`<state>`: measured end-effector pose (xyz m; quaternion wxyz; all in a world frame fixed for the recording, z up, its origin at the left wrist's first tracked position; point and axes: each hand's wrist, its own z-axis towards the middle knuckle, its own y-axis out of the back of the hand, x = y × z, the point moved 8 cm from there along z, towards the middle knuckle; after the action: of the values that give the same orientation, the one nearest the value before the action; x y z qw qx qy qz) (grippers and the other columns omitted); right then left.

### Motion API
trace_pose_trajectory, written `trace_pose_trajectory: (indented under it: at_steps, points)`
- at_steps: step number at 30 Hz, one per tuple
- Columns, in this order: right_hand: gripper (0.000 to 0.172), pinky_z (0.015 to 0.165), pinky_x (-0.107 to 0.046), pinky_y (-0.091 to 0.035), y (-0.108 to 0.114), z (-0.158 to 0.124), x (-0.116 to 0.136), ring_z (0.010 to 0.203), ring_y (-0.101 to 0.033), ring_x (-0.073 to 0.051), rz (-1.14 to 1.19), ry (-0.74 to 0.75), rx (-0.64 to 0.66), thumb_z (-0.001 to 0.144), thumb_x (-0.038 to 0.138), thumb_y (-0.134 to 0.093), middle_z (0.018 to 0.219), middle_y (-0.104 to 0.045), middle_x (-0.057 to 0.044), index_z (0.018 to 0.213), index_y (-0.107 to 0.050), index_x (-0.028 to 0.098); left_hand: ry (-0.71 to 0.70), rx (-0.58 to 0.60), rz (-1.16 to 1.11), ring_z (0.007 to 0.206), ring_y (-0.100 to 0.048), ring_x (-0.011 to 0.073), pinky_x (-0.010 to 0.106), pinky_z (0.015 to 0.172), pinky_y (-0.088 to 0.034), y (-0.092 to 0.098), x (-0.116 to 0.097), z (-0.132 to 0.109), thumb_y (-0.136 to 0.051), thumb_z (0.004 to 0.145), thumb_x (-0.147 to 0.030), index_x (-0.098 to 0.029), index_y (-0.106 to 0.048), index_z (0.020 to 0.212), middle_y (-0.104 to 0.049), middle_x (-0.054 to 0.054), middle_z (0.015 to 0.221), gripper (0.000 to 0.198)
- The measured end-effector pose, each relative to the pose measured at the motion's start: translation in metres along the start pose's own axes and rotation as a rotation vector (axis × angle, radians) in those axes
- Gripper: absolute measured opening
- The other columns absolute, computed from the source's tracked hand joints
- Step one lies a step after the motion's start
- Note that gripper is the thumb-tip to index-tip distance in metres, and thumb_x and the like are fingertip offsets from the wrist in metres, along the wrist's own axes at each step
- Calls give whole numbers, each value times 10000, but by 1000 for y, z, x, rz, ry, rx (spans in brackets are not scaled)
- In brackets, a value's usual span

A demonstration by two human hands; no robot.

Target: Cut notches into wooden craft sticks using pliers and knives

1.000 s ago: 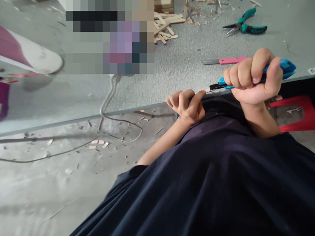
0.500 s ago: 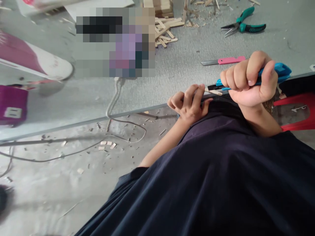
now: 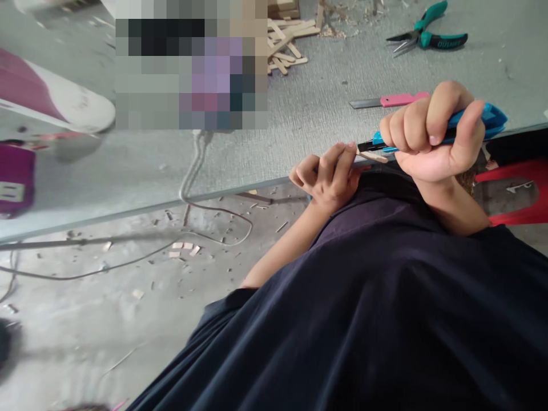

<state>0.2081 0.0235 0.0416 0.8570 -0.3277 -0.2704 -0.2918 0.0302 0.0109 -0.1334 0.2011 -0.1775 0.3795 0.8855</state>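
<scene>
My left hand is at the table's front edge, its fingers closed on one end of a wooden craft stick. The stick's rounded end points right. My right hand is wrapped round a blue-and-black hand tool, whose exact kind is mostly hidden by the fingers. The tool's narrow black tip meets the stick close to my left fingertips. Just behind my right hand, a pink-handled craft knife lies on the table with its blade pointing left.
Green-handled pliers lie open at the back right. Loose craft sticks are piled at the back. A white cable hangs over the table edge. Wood scraps litter the floor. A red stool stands at right.
The black tip of the tool has shifted slightly left and up, closer to my left fingertips. Both hands keep their grips. The view has moved a little.
</scene>
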Motion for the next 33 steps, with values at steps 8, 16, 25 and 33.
trace_pose_trajectory:
  at_steps: [8, 16, 25, 33]
  points:
    - [697, 579, -253, -404, -1, 1, 0, 478, -178, -85, -18, 7, -4, 1060, 596, -838, 532, -280, 117, 662, -378, 256, -6, -10, -23, 1227, -575, 462, 654, 1093, -339, -2, 3, -3, -527, 957, -1016, -363, -869, 1340, -876, 191, 1341, 831]
    - [754, 567, -296, -355, 3, 2, -3, 468, -161, -95, 3, -31, -43, 957, 601, -942, 505, -270, 109, 642, -351, 252, -9, 3, -32, 1230, -570, 470, 659, 1090, -336, -5, 4, -3, -581, 912, -1030, -369, -866, 1356, -870, 193, 1362, 845]
    - [812, 563, -325, -360, 6, 0, -4, 477, -164, -97, -32, -74, -109, 863, 667, -994, 492, -234, 100, 616, -343, 248, -89, -62, 21, 1265, -561, 482, 676, 1104, -356, -2, 3, -7, -649, 949, -921, -418, -820, 1433, -883, 167, 1352, 719]
    - [809, 591, -329, -427, 12, -3, -8, 484, -208, -111, -137, -77, -105, 900, 771, -894, 505, -202, 98, 657, -309, 269, -155, -175, 93, 1158, -562, 465, 679, 1080, -351, 7, -4, -8, -640, 924, -933, -440, -820, 1403, -908, 154, 1281, 710]
